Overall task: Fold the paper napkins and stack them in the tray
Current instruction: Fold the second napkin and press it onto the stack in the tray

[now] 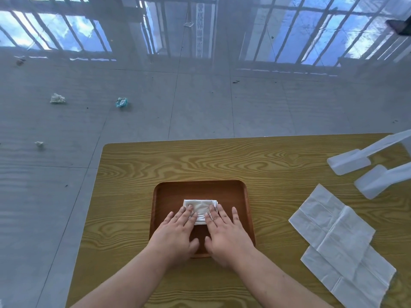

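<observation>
A brown wooden tray [200,188] lies in the middle of the table. Inside it sits a small stack of folded white napkins [200,206]. My left hand [178,232] lies flat with its fingertips pressing the stack's near left edge. My right hand [224,232] lies flat beside it, fingertips on the stack's near right edge. Both palms rest over the tray's front part and hide it. To the right, unfolded white napkins [333,230] lie spread on the table, overlapping another sheet [347,278] nearer me.
The wood-grain table [222,161] ends at its left edge around x 450. Two white plastic stand feet [349,162] rest at the table's far right. Crumpled paper scraps [57,98] lie on the grey tiled floor beyond.
</observation>
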Demonstrator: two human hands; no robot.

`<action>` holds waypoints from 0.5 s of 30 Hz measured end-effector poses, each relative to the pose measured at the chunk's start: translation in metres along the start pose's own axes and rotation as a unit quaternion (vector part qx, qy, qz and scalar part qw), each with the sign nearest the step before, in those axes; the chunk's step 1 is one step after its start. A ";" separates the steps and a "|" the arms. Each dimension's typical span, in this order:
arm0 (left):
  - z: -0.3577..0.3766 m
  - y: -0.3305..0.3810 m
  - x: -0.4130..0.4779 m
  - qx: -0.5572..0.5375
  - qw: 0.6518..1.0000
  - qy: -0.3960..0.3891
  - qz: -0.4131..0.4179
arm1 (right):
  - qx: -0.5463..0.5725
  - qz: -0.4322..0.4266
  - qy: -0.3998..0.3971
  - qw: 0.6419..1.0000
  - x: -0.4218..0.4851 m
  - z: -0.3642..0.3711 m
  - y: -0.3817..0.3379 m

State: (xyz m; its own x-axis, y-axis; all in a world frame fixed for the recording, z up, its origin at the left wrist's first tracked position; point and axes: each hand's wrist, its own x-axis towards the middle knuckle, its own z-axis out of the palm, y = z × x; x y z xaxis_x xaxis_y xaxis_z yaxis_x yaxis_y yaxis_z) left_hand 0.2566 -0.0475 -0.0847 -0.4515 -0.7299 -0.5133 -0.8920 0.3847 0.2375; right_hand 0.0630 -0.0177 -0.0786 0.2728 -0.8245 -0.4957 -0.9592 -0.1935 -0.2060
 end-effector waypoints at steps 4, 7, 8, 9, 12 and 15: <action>-0.005 0.002 0.004 0.037 0.999 -0.027 -0.002 | -0.015 0.003 -0.024 1.000 0.004 -0.012 -0.003; -0.003 0.006 0.005 0.039 0.999 -0.026 -0.014 | -0.012 0.015 -0.038 0.999 0.004 -0.017 -0.007; -0.002 0.008 0.004 0.042 0.999 -0.027 -0.015 | -0.014 0.017 -0.042 0.999 0.005 -0.017 -0.008; -0.001 0.009 0.004 0.044 0.999 -0.028 -0.016 | -0.017 0.018 -0.044 0.999 0.005 -0.018 -0.009; -0.004 0.009 0.003 0.048 0.998 -0.032 -0.016 | -0.020 0.016 -0.046 0.999 0.006 -0.019 -0.009; -0.007 0.009 0.003 0.048 0.998 -0.039 -0.015 | -0.009 0.014 -0.045 0.999 0.004 -0.019 -0.009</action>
State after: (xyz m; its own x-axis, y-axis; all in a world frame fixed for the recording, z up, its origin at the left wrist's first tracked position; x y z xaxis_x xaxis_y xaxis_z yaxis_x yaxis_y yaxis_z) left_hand 0.2475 -0.0504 -0.0783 -0.4178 -0.6967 -0.5832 -0.8968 0.4189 0.1420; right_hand 0.0710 -0.0295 -0.0623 0.2500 -0.7783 -0.5759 -0.9677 -0.1809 -0.1755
